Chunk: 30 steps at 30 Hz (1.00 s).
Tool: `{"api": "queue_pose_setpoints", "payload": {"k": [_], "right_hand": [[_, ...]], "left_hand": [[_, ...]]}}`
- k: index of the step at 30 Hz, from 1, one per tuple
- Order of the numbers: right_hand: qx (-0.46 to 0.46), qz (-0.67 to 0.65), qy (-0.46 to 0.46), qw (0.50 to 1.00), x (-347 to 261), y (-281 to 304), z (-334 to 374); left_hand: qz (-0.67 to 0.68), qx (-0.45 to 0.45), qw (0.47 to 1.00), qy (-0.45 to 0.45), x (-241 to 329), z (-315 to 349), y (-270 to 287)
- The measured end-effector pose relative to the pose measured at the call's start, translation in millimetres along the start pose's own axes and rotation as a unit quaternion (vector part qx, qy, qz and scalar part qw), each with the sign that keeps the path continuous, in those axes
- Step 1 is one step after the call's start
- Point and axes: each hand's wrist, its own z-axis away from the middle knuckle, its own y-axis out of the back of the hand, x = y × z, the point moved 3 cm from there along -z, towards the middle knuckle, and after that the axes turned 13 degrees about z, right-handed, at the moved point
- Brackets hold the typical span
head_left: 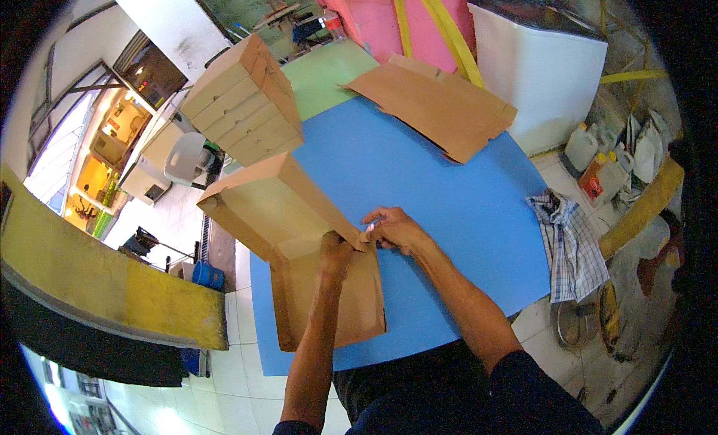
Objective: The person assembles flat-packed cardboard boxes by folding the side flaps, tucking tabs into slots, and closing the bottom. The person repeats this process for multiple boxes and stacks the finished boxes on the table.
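Note:
An opened brown cardboard box (329, 304) rests at the near left of the blue tabletop, its lid (273, 199) tilted up and away to the left. Inside the box, at the right corner where lid and base meet, my left hand (336, 254) is closed on the cardboard wall; its fingertips are partly hidden. From outside that same corner, my right hand (398, 231) pinches the folded flap (362, 242) with thumb and fingers. A small pale and bluish patch shows between the right fingers, too small to name.
A stack of folded cardboard boxes (243, 99) stands at the far left of the blue table (464, 233). A flat brown cardboard blank (437, 106) lies at the far right. A checked cloth (570, 244) hangs over the right edge. Beyond stand a white washing machine (535, 76) and plastic jugs (598, 166).

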Motion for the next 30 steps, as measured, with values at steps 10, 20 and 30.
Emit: {"api": "queue_pose_setpoints", "payload": {"k": [10,20,30], "right_hand": [[0.032,-0.014,-0.011,0.999,-9,-7,3],[0.039,-0.037,-0.006,0.999,-4,-9,-2],[0.063,0.049,-0.007,0.997,-14,-10,1]], "left_hand": [[0.028,-0.006,0.999,-0.026,-3,7,5],[-0.036,0.025,0.998,0.049,-6,1,7],[0.129,0.071,0.986,0.082,-9,13,-14]]}}
